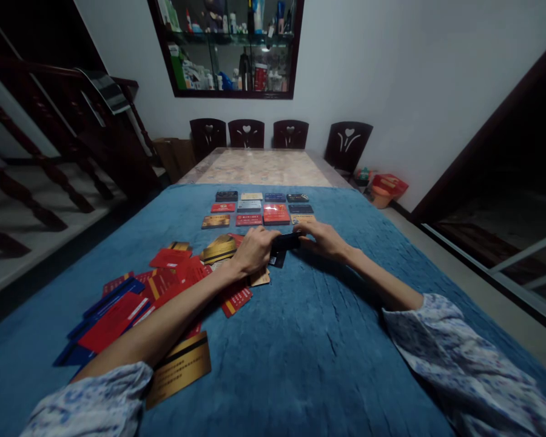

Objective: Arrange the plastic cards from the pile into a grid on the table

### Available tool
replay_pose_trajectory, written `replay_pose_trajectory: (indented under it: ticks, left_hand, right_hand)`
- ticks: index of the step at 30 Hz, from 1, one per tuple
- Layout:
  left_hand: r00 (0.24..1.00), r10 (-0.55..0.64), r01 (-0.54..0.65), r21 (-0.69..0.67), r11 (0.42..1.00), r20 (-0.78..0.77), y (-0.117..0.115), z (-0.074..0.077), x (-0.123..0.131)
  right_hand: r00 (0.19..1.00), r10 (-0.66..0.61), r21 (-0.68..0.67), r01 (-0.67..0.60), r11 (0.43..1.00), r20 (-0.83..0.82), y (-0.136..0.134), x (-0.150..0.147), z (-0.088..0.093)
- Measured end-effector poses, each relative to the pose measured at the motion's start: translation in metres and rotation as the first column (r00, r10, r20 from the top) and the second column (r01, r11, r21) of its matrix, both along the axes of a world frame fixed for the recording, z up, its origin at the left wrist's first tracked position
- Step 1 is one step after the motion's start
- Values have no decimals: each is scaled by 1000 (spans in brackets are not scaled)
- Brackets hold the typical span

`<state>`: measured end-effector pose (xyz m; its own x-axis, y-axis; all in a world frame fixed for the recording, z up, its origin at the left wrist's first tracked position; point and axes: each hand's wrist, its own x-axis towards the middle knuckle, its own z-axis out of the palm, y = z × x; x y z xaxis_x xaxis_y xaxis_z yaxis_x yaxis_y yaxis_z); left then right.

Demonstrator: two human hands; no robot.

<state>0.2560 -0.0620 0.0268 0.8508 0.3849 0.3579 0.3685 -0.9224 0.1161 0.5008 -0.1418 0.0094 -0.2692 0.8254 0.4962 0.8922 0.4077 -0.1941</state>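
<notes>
Between my two hands is a stack of black cards point(286, 242), raised a little over the blue cloth. My left hand point(256, 250) grips its left end, with fingers closed. The fingers of my right hand point(321, 238) close on its right end. Just below the stack, a dark card point(277, 259) lies on the cloth, partly covered. Under and beside my left forearm spreads a loose pile of red cards point(170, 258), with blue cards point(79, 340) and a gold card point(182, 369) among them. Beyond my hands, sorted card stacks stand in rows, including a thick red stack point(276, 213).
A blue cloth point(273, 364) covers the near part of the table; its far part is a bare marbled top point(268, 165). Dark chairs point(246, 133) stand behind it. A stair railing point(40, 164) is at left, and a red bag point(390, 183) sits on the floor at right.
</notes>
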Motion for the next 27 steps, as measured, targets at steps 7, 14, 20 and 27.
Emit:
replay_pose_trajectory:
  ticks: [7,14,20,27]
  left_hand:
    - [999,30,-30,-25,999,-16,-2,-3,0]
    - [995,89,-91,-45,995,-50,-8,-6,0]
    - [987,131,-139,-85,987,-90,-8,-4,2]
    - [982,146,-162,-131,978,-118,-10,2,3]
  right_hand:
    - [996,-60,-11,61,998,63,0,-4,-10]
    - [994,-101,-95,104,990,41,-1,-9,-14]
    - [999,-47,-78,46,996,0,0,-8,-15]
    - [1000,8,-55,-8,998,0,3,-3,-16]
